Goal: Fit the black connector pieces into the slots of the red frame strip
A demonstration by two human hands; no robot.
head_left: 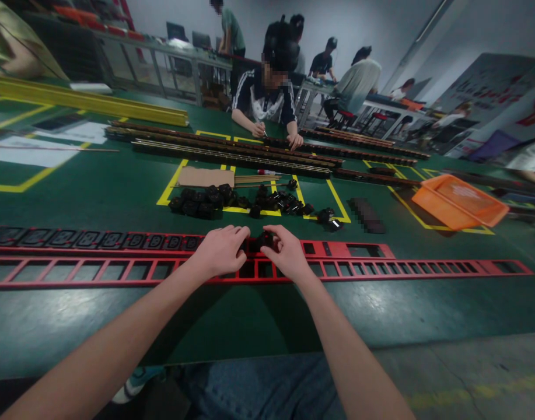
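Two long red metal strips with rows of rectangular cut-outs lie across the green table: the far one (359, 249) has black sockets (118, 240) fitted along its left part, the near one (425, 268) shows bare slots. My left hand (221, 251) and my right hand (287, 252) rest curled on the far strip. Their fingers pinch a small black socket (263, 239) between them, pressed against the strip.
A heap of loose black sockets (206, 201) lies just beyond, inside yellow floor-tape lines, beside a cardboard piece (206, 177). An orange tray (460, 201) sits at the right. Long dark strips (232, 154) span the far table, where a seated person (267, 93) works. Others stand behind.
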